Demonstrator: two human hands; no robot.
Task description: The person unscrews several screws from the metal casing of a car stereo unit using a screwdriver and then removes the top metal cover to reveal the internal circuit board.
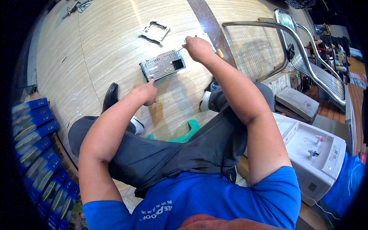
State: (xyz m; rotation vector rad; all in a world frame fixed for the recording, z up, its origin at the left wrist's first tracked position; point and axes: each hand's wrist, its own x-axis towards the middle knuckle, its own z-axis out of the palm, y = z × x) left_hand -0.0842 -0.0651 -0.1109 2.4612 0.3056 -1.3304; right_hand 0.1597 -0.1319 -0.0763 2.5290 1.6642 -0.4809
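Tiled floor (111, 34) supports the metal box (161, 65), upper centre; left hand (147, 93), fingers apart, touches its lower corner, presumably steadying it; right hand (199, 49) (clamped on a thin tool (181, 48)) adjoins its edge.

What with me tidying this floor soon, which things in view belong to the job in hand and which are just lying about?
In the job, apparently:
metal-cased unit, with left hand and right hand at it
white frame just beyond it, probably

Just about the place, apparently:
green plastic piece
metal-framed chair
white water dispenser
blue boxes
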